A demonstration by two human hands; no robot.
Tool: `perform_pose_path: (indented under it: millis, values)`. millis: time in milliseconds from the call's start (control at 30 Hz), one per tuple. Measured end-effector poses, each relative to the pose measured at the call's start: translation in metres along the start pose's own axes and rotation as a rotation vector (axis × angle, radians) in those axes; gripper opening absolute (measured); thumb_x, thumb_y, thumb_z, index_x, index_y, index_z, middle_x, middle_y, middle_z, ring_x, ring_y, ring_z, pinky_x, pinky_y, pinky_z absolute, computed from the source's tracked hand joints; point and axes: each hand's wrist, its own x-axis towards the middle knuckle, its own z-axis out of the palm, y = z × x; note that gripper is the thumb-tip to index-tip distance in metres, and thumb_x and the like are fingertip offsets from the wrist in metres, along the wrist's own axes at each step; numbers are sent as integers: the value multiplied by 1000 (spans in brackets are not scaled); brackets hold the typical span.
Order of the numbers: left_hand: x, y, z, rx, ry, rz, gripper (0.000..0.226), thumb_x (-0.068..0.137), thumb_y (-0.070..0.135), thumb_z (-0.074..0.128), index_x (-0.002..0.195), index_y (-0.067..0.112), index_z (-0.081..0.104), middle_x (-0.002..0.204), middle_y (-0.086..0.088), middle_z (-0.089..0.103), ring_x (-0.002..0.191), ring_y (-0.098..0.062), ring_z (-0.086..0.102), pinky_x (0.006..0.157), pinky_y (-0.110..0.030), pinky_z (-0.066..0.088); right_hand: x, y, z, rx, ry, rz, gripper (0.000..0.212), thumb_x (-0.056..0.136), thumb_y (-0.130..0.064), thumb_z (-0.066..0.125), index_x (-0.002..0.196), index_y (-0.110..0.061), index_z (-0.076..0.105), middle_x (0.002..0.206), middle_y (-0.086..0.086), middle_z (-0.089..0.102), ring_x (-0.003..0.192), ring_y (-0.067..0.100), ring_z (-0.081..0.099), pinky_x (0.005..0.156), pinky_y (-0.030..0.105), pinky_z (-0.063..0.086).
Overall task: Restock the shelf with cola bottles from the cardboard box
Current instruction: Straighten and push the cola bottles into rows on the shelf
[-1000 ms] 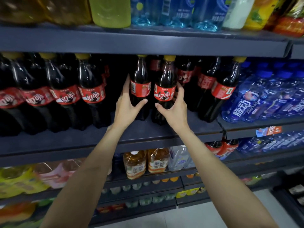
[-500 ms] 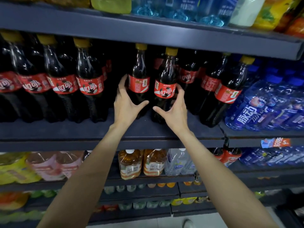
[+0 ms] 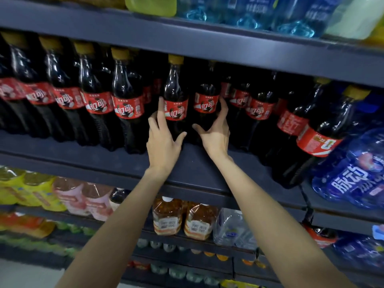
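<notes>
A: Two cola bottles stand side by side on the dark shelf [image 3: 87, 161], in the gap between the row of cola to their left and the leaning ones to their right. The left hand [image 3: 163, 140] lies with fingers straight against the left bottle [image 3: 175, 96], thumb spread under it; the right hand [image 3: 216, 132] cups the right bottle [image 3: 206, 100] with fingers lightly bent along its side

B: Gripping them?

A: More steadying than clamping, I'd judge; each hand flanks its bottle from the outside, likely to slide the pair back and square them with the row

B: And the cardboard box?

A: Not in view

B: The surroundings?

A: A shop aisle. Blue water bottles [image 3: 353, 179] sit right of the cola, amber tea bottles [image 3: 168, 219] on the shelf below the hands, pale floor at the bottom
</notes>
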Motion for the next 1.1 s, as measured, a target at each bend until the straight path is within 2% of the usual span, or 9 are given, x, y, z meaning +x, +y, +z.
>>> perform_pose_path:
  millis: [67, 233, 367, 500, 600, 700, 800, 933, 1100]
  values:
    - [4, -2, 2, 12, 54, -2, 96, 85, 19, 70, 146, 37, -1, 137, -21, 37, 109, -37, 55, 78, -49, 54, 11, 2, 8, 8, -14, -7, 98, 77, -18, 77, 149, -26, 12, 149, 6, 39, 130, 22, 45, 102, 32, 38]
    - [17, -7, 12, 95, 83, -12, 95, 86, 18, 68, 145, 39, -3, 145, -19, 33, 121, -38, 45, 81, -52, 50, 40, 6, 38, -2, -36, -43, 95, 78, -12, 74, 150, -16, 13, 146, 14, 41, 129, 28, 47, 101, 34, 39]
    - [19, -12, 19, 88, 104, 14, 94, 86, 17, 69, 144, 38, -2, 145, -20, 33, 127, -37, 36, 86, -52, 48, 59, 4, 56, 21, -99, -53, 94, 80, -11, 71, 150, -22, 8, 145, 14, 41, 130, 28, 45, 105, 45, 41]
    - [23, -12, 25, 84, 120, 25, 93, 86, 17, 68, 143, 37, -3, 144, -22, 34, 128, -39, 37, 94, -49, 45, 68, 11, 62, -121, -143, -99, 95, 82, -23, 69, 150, -24, 3, 143, 15, 42, 126, 32, 47, 96, 48, 46]
    - [27, -12, 27, 118, 114, 31, 96, 84, 21, 70, 142, 39, -4, 144, -19, 35, 128, -37, 38, 89, -50, 48, 64, 23, 62, -225, -163, -123, 98, 80, -24, 69, 150, -29, 1, 143, 19, 37, 125, 40, 45, 94, 53, 46]
    - [24, -17, 24, 237, 66, 11, 106, 78, 29, 76, 143, 38, -8, 147, -15, 34, 127, -34, 41, 73, -48, 55, 62, 26, 63, -222, -166, -176, 92, 83, -9, 63, 150, -29, 4, 144, 19, 37, 118, 40, 52, 90, 50, 49]
    - [18, -19, 21, 321, 19, 22, 111, 75, 25, 78, 145, 36, -7, 150, -14, 26, 125, -35, 40, 70, -46, 55, 70, 22, 72, -211, -166, -180, 90, 85, -1, 59, 150, -31, 5, 145, 19, 36, 119, 39, 52, 90, 48, 49]
    - [17, -17, 20, 243, 10, -10, 106, 78, 15, 76, 151, 28, 0, 150, -15, 18, 125, -35, 40, 73, -48, 53, 73, 20, 81, -218, -186, -204, 89, 85, 2, 56, 149, -36, 7, 142, 19, 38, 116, 39, 53, 87, 48, 51]
    - [19, -20, 23, 182, 0, 0, 106, 80, 7, 71, 151, 26, -5, 151, -14, 13, 123, -38, 42, 84, -50, 53, 75, 18, 83, -105, -216, -185, 87, 85, 1, 56, 150, -32, 9, 148, 15, 34, 128, 34, 45, 97, 49, 46]
